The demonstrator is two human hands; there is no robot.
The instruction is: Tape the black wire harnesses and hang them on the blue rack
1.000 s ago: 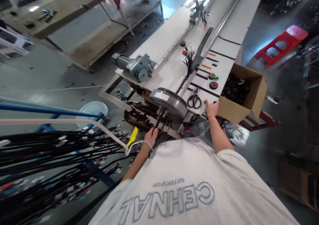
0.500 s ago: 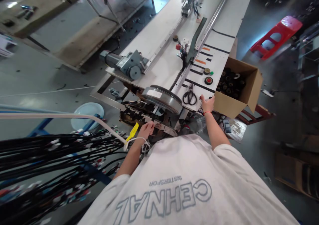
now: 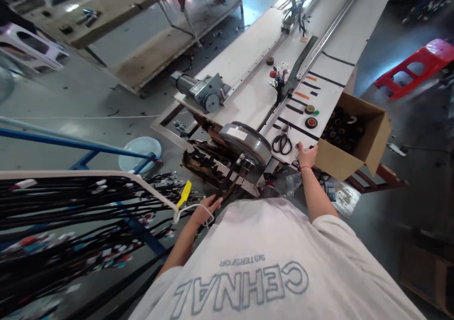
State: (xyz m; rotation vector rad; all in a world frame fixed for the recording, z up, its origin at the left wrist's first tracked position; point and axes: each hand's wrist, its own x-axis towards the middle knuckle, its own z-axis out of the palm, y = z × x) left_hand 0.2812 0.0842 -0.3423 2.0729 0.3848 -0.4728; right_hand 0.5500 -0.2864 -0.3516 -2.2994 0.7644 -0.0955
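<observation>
My left hand [image 3: 205, 210] is low in front of my white shirt, fingers closed round a bundle of black wires [image 3: 227, 180] that runs up into the machine under the grey round wheel [image 3: 246, 141]. A white cord [image 3: 191, 207] loops over that wrist, beside a yellow tag [image 3: 185, 194]. My right hand [image 3: 306, 156], with a red band at the wrist, lies flat on the near edge of the long white table [image 3: 248, 102], fingers stretched out and holding nothing. Black scissors [image 3: 282, 143] lie just left of it.
An open cardboard box [image 3: 335, 163] of black tape rolls stands right of my right hand. Two tape rolls [image 3: 311, 122] sit on the table. A rack of black wire harnesses [image 3: 71, 206] fills the left. A grey motor [image 3: 204, 91], a pale basin [image 3: 140, 152] and a red stool [image 3: 411, 69] are around.
My left hand has drawn back from the machine toward my body with the black wires in it. The right hand has stayed on the table edge while the view shifted.
</observation>
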